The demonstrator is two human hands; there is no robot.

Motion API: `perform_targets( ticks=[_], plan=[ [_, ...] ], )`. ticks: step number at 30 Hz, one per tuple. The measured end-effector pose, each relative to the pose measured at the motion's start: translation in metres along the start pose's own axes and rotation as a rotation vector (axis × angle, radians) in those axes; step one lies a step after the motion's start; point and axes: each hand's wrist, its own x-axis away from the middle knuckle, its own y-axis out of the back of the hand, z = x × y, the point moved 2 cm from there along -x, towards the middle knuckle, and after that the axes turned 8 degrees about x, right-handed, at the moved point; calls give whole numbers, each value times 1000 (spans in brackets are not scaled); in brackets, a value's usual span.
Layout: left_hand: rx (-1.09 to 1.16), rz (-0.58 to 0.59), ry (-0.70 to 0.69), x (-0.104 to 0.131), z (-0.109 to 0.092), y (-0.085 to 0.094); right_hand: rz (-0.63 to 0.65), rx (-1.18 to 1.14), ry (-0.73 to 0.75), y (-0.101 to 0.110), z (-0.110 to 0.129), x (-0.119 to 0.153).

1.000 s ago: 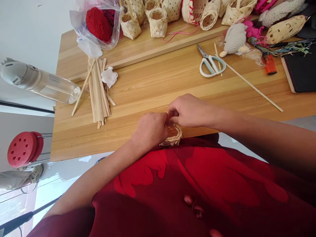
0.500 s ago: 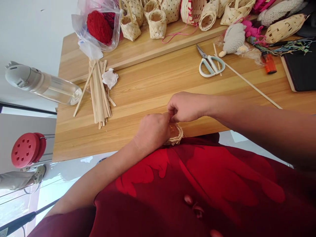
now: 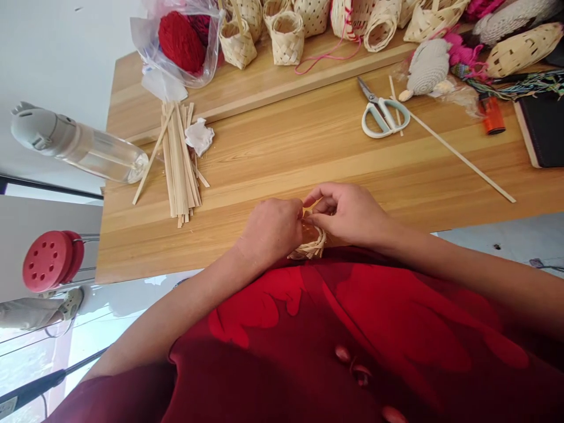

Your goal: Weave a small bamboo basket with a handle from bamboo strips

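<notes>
A small woven basket [image 3: 314, 249] of pale wood strips sits at the table's near edge, against the red garment. My left hand [image 3: 275, 226] is closed on its left side and hides much of it. From the right, my right hand [image 3: 348, 212] reaches to the basket's rim, thumb and forefinger pinched close to the left fingertips. What lies in that pinch is too small to make out; it may be a strip end at the rim.
Flat wood strips [image 3: 180, 170] lie in a bundle at left, beside a water bottle [image 3: 97, 147] and crumpled tissue [image 3: 200, 136]. Scissors [image 3: 383, 114] and a long thin strip [image 3: 462, 155] lie at right. Small woven baskets [image 3: 288, 44] line the back, near red yarn [image 3: 181, 42].
My right hand has moved down and slightly right, its wrist lower and its fingers less curled. My left hand stays on the basket. The view has shifted slightly.
</notes>
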Motion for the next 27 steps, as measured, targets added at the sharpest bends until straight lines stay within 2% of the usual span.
perform_targets(
  ticks=[2,5,8,10,14,16,19,21,25,27],
  plan=[
    [18,-13,-3,1,0,0,-9,-87,-38,-2,-1,2],
    [37,-4,-13,3,-1,0,64,-254,-130,-7,-3,1],
    [45,12,-14,5,-2,1,119,-279,-135,-9,-2,1],
    [51,8,-13,5,-2,2,77,-153,-59,-8,3,3],
    [84,-31,-25,7,0,0,-92,166,74,-4,12,12],
    [140,-96,-48,8,2,-3,-155,203,115,-4,14,14],
    [215,-170,-92,10,4,-7,-185,129,117,-6,9,14],
    [213,-159,-104,11,5,-9,-149,19,74,-10,3,12],
    [157,-107,-86,9,5,-11,11,-258,-6,-19,-5,7],
    [150,-92,-80,8,5,-12,62,-303,-12,-21,-4,7]
  ],
)
